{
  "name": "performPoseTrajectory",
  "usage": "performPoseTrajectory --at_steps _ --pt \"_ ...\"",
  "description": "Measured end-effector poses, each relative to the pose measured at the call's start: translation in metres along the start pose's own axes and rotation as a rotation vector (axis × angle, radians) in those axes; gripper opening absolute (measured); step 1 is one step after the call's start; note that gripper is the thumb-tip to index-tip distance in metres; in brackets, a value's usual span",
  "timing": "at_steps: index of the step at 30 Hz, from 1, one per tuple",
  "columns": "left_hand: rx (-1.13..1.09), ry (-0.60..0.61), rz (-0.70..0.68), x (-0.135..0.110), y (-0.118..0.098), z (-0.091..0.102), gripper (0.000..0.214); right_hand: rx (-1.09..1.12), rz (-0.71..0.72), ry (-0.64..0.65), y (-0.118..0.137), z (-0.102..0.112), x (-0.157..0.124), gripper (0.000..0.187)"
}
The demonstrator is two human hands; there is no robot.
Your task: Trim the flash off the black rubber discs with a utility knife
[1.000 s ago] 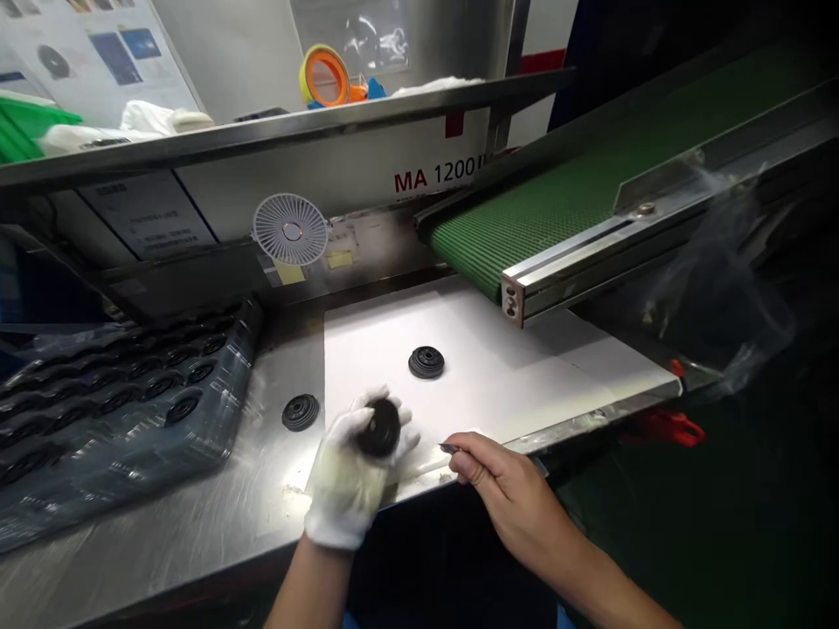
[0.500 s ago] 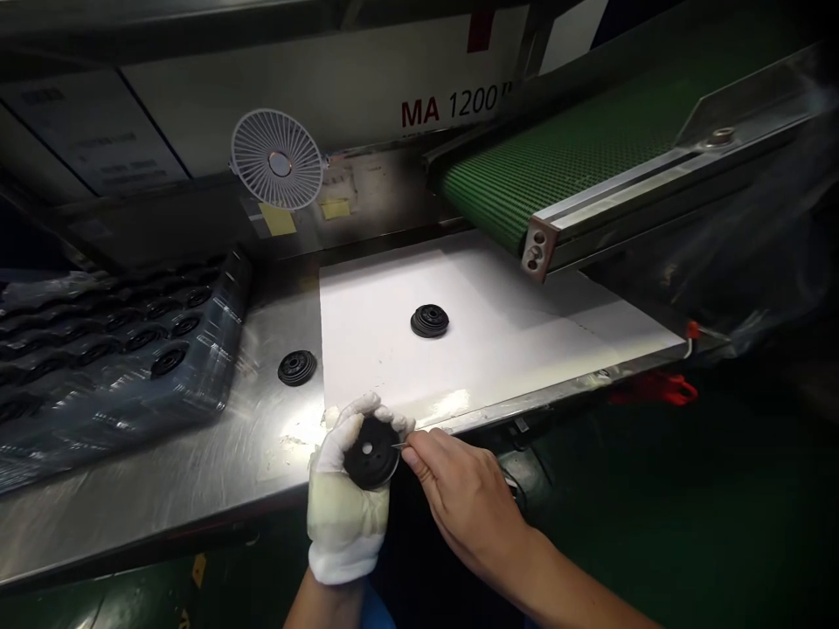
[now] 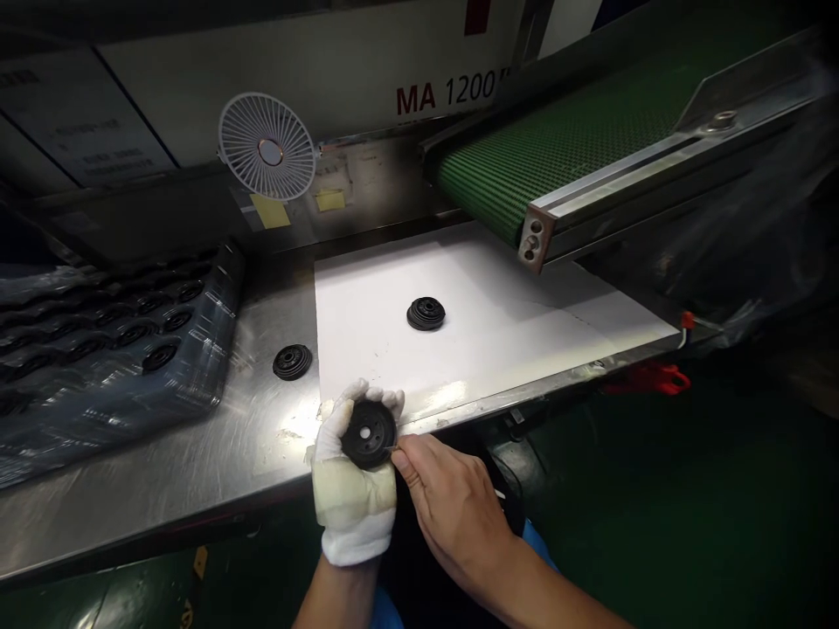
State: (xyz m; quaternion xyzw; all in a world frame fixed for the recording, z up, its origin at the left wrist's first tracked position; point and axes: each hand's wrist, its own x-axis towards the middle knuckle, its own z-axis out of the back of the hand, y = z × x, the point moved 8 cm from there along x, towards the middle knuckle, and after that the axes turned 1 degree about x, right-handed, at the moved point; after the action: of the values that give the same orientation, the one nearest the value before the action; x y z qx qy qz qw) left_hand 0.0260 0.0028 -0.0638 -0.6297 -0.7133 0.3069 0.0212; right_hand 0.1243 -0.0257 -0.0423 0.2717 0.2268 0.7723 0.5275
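Note:
My left hand (image 3: 354,498), in a white glove, is wrapped around a black pulley-like wheel (image 3: 370,445) with a small hole in its middle. The wheel's flat face is turned up toward me. My bare right hand (image 3: 452,498) is closed in a pinch on a thin, pointed metal blade (image 3: 391,448), whose tip meets the wheel's right rim. Most of the blade is hidden by the fingers. Another black wheel (image 3: 426,313) lies on the white sheet (image 3: 498,341), and one more black wheel (image 3: 292,362) rests on bare metal to its left.
A clear plastic tray (image 3: 197,376) of black wheels stands on the metal table (image 3: 131,498) at left. A green conveyor belt (image 3: 564,148) overhangs the sheet at right. A white fan (image 3: 268,148) stands at the back, and a red clamp-like item (image 3: 648,379) hangs under the table's edge.
The blade tip has gone from the right side of the wheel's face to its lower right rim. The wheel is tilted slightly differently. The whole view has shifted a little.

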Motion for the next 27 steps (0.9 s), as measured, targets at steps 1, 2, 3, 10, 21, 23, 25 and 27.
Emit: performPoseTrajectory --at_steps 1,2,3,10,21,23,25,27 --pt "0.034 0.014 0.017 -0.002 -0.001 0.0 0.023 0.011 -0.005 0.01 0.0 0.0 0.0 0.031" --pt "0.069 0.037 0.046 -0.004 -0.001 0.0 0.027 0.024 -0.006 0.02 0.0 0.001 0.0 0.03" --pt "0.098 0.067 0.086 -0.006 -0.002 -0.001 0.03 0.04 0.0 0.029 0.001 0.002 0.0 0.03" --pt "0.03 0.131 0.131 -0.005 -0.011 -0.005 0.025 0.033 0.004 0.029 0.001 0.014 0.003 0.028" --pt "-0.027 -0.043 -0.001 -0.003 -0.011 -0.002 0.012 -0.054 0.061 -0.065 0.009 0.008 -0.002 0.028" --pt "-0.025 -0.032 -0.058 -0.004 -0.016 -0.003 0.011 -0.039 0.091 -0.058 0.015 0.005 -0.003 0.031" --pt "-0.025 -0.058 -0.126 -0.004 -0.022 -0.001 0.012 -0.005 0.125 -0.039 0.021 0.001 -0.001 0.035" --pt "-0.025 -0.093 -0.177 -0.006 -0.031 0.003 0.015 0.043 0.157 -0.005 0.025 -0.001 0.002 0.038"
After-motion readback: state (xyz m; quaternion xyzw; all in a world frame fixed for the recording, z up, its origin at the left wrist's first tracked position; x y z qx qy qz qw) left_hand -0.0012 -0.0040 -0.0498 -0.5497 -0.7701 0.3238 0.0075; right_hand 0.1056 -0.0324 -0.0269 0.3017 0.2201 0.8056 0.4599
